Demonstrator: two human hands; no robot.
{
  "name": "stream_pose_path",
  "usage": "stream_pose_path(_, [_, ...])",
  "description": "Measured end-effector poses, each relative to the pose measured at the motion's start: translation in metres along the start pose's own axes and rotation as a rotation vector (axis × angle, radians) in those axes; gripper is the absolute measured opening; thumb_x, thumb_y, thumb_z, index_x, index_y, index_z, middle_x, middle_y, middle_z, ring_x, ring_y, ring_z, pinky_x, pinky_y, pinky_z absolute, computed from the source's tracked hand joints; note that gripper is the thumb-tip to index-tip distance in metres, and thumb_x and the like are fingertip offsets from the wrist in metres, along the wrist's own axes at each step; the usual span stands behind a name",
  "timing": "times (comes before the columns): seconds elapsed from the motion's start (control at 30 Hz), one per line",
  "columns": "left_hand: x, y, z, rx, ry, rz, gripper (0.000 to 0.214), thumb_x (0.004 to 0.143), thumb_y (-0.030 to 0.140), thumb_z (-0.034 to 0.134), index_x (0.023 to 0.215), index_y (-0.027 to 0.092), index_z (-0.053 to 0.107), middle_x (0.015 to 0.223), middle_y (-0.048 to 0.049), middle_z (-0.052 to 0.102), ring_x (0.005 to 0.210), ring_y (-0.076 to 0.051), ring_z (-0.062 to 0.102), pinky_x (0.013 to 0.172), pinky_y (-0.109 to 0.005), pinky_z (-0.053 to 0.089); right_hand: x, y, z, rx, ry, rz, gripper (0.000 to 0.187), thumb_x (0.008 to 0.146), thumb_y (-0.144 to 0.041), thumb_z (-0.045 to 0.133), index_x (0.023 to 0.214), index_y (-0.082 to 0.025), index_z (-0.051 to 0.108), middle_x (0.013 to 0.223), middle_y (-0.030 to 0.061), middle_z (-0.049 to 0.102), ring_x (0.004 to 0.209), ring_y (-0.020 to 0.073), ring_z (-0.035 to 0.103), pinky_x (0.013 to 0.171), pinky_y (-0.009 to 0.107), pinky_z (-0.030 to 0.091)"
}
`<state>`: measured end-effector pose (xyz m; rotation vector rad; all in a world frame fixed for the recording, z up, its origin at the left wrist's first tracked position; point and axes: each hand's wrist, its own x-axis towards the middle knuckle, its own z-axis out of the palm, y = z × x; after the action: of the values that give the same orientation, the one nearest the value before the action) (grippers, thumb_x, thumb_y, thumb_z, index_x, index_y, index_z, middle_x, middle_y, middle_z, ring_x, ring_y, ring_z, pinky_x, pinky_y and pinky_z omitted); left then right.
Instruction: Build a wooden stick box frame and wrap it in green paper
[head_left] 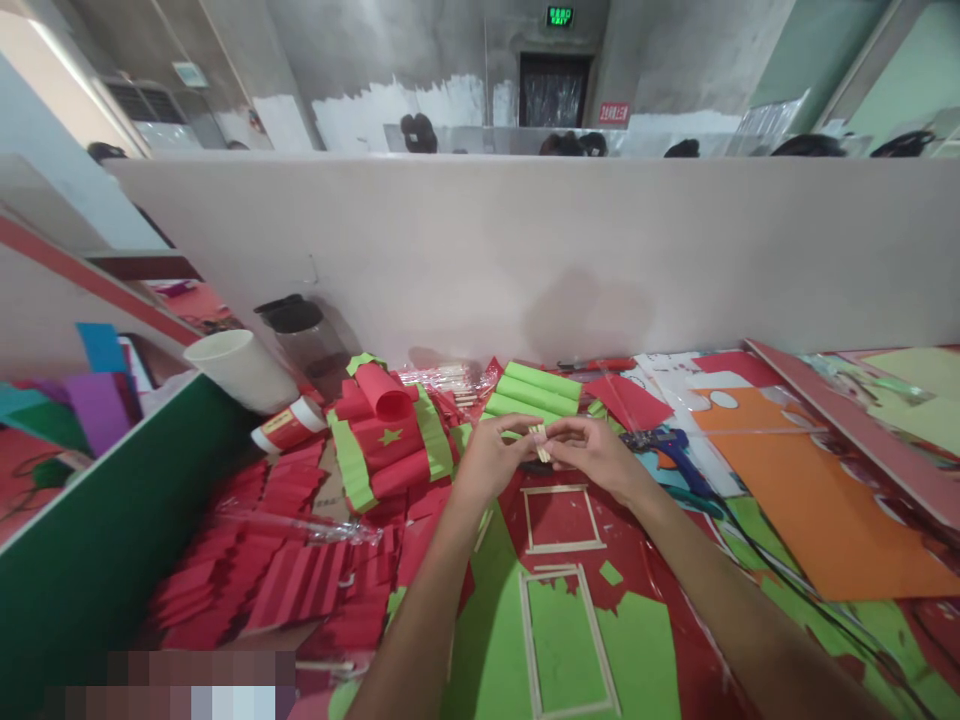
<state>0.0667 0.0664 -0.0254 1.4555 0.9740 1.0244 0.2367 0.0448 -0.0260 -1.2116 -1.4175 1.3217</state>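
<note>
Above the middle of the table, my left hand (pixel 491 455) and my right hand (pixel 592 450) meet, fingertips pinched on a small bunch of short pale wooden sticks (pixel 540 442). How many sticks there are I cannot make out. Just below the hands, a small rectangular stick frame (pixel 566 548) lies on red material. Nearer to me a taller stick frame (pixel 530 640) rests mostly on green paper (pixel 645 650). Behind my fingers are rolled green paper tubes (pixel 536 388). A blue glue gun (pixel 679 455) lies right of my right hand.
At left are a red-and-green paper model with a yellow star (pixel 390 436), folded red paper (pixel 300 585), a white cup (pixel 240 370), a dark-lidded jar (pixel 300 330) and a green box wall (pixel 127 510). Orange card (pixel 817 500) covers the right. A pale partition (pixel 450 250) stands behind.
</note>
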Motion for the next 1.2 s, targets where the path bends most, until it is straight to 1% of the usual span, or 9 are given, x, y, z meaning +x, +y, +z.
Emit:
stream_pose_path(0.1, [-0.0014,0.0037,0.0016,0.074,0.053,0.045,0.034,0.070,0.037,0.072,0.095,0.013,0.073,0.092,-0.0094,0.069,0.074,-0.018,0.066,0.064,-0.027,0.056,-0.0006,-0.0011,0.0003,0.000,-0.010,-0.019,0.026,0.072,-0.036,0.070,0.090,-0.018,0.069,0.083,0.0046,0.070,0.078,0.0200,0.067,0.067,0.031,0.055])
stream_pose_path(0.23, [-0.0020,0.0046,0.0024,0.113,0.071,0.060,0.032,0.074,0.033,0.068,0.099,0.014,0.071,0.098,-0.0104,0.069,0.076,-0.018,0.067,0.066,-0.027,0.056,-0.0013,-0.0025,0.0015,-0.016,-0.015,-0.037,0.029,0.073,-0.037,0.069,0.095,-0.018,0.070,0.086,0.0054,0.071,0.079,0.0207,0.067,0.068,0.031,0.055])
stream_pose_path(0.33, [-0.0015,0.0031,0.0025,0.116,0.073,0.033,0.035,0.075,0.032,0.067,0.106,0.015,0.067,0.092,-0.0087,0.070,0.067,-0.016,0.066,0.060,-0.027,0.056,-0.0009,-0.0019,0.0022,-0.057,-0.006,-0.061,0.031,0.073,-0.038,0.069,0.096,-0.018,0.071,0.084,0.0058,0.071,0.076,0.0206,0.067,0.067,0.032,0.054])
stream_pose_path(0.47, [-0.0013,0.0011,0.0037,0.110,0.098,0.054,0.025,0.076,0.031,0.066,0.094,0.014,0.068,0.085,-0.0068,0.070,0.067,-0.016,0.066,0.059,-0.025,0.055,0.0002,-0.0003,0.0035,-0.092,-0.007,-0.097,0.030,0.070,-0.035,0.071,0.096,-0.018,0.071,0.085,0.0058,0.072,0.077,0.0214,0.066,0.068,0.032,0.054])
stream_pose_path(0.53, [-0.0014,0.0003,0.0050,0.081,0.092,0.058,0.023,0.076,0.033,0.065,0.089,0.014,0.069,0.086,-0.0070,0.070,0.068,-0.017,0.067,0.059,-0.025,0.056,0.0004,0.0000,0.0043,-0.099,-0.012,-0.103,0.029,0.070,-0.034,0.071,0.094,-0.018,0.072,0.083,0.0056,0.071,0.077,0.0218,0.066,0.068,0.032,0.054])
stream_pose_path(0.73, [-0.0014,0.0014,0.0067,-0.039,0.082,0.016,0.028,0.070,0.034,0.071,0.088,0.012,0.071,0.084,-0.0076,0.071,0.067,-0.018,0.067,0.060,-0.028,0.057,-0.0012,-0.0017,0.0047,-0.042,0.006,-0.038,0.029,0.071,-0.040,0.070,0.088,-0.016,0.072,0.078,0.0054,0.070,0.074,0.0204,0.065,0.065,0.031,0.053])
stream_pose_path(0.93, [-0.0011,0.0016,0.0048,-0.055,0.040,0.017,0.037,0.071,0.034,0.071,0.102,0.014,0.070,0.083,-0.0072,0.071,0.071,-0.018,0.066,0.064,-0.028,0.056,-0.0012,-0.0042,0.0013,-0.025,-0.029,-0.022,0.029,0.069,-0.040,0.072,0.084,-0.015,0.072,0.073,0.0047,0.069,0.070,0.0185,0.064,0.063,0.029,0.051])
stream_pose_path(1.07, [-0.0007,0.0008,0.0047,-0.058,0.025,0.012,0.031,0.070,0.035,0.071,0.091,0.012,0.072,0.088,-0.0098,0.072,0.073,-0.019,0.066,0.066,-0.028,0.056,-0.0013,-0.0045,-0.0006,-0.034,-0.033,-0.026,0.028,0.070,-0.038,0.072,0.085,-0.015,0.072,0.074,0.0049,0.070,0.071,0.0186,0.064,0.066,0.030,0.051])
stream_pose_path(1.2, [-0.0009,0.0026,0.0036,-0.075,0.007,0.003,0.029,0.069,0.035,0.072,0.087,0.012,0.072,0.084,-0.0088,0.072,0.070,-0.018,0.066,0.064,-0.028,0.056,-0.0013,-0.0042,-0.0007,-0.024,-0.029,-0.015,0.033,0.068,-0.037,0.074,0.092,-0.016,0.072,0.074,0.0053,0.071,0.072,0.0201,0.066,0.067,0.031,0.052])
